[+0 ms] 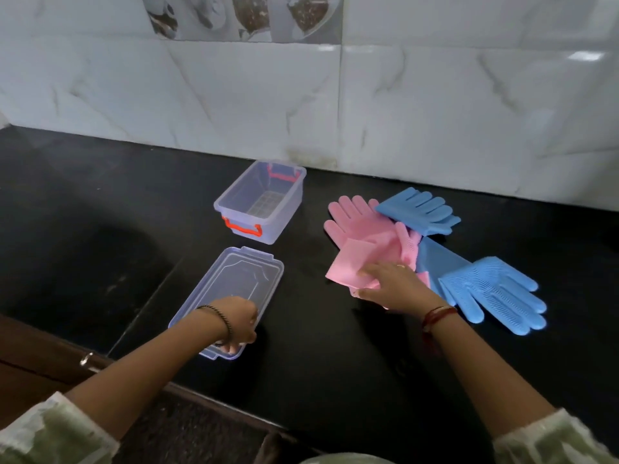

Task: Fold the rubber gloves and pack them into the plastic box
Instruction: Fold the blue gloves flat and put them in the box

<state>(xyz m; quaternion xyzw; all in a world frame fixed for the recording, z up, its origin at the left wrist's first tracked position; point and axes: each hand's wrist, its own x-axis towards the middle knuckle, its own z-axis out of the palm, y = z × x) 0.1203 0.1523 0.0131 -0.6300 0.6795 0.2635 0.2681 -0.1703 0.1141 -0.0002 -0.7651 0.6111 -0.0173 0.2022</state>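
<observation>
A clear plastic box (288, 195) with red handles stands open and holds nothing, at the back of the black counter. Its clear lid (234, 279) lies flat in front of it. My left hand (239, 321) curls over the lid's near end. To the right lies a heap of gloves: pink gloves (361, 229) with one cuff turned over, a blue glove (420, 209) behind them, and another blue glove (492, 293) at the right with its ridged palm up. My right hand (398, 283) grips the pink glove's cuff.
The black counter (318, 346) runs to a white marble-tiled wall (368, 112) at the back. Its front edge and a brown cabinet with a metal handle (86, 358) lie at the lower left.
</observation>
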